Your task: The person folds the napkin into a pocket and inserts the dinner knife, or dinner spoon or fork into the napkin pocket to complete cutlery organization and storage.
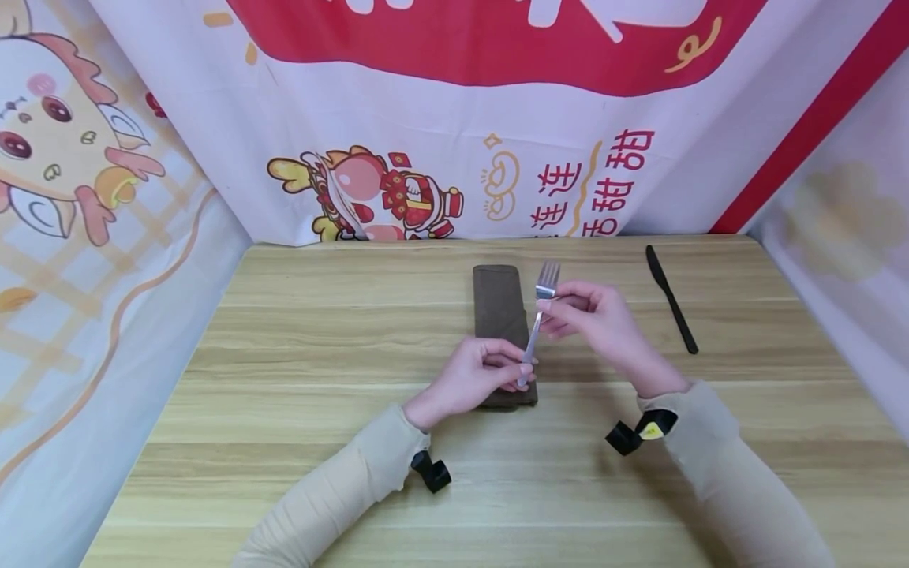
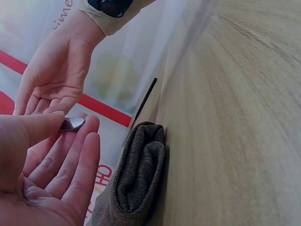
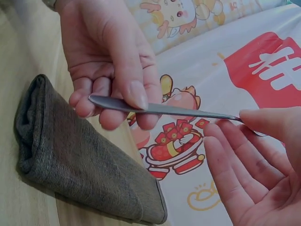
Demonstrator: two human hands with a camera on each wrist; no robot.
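A metal fork (image 1: 531, 339) is held between both hands above a folded dark brown cloth (image 1: 495, 296). My left hand (image 1: 474, 376) pinches the handle's end between thumb and fingers, as the left wrist view also shows. Nearer the tines, my right hand (image 1: 595, 319) grips the fork's neck with thumb and fingertips. In the right wrist view the fork handle (image 3: 174, 110) stretches from one hand to the other, apart from the rolled-looking cloth (image 3: 84, 160) below. The tines point away, toward the back of the table, in the head view.
A black knife (image 1: 671, 300) lies on the wooden table (image 1: 305, 331), to the right of the cloth. Printed white fabric (image 1: 426, 110) hangs along the table's back edge and both sides. Small black devices (image 1: 431, 472) sit at each wrist.
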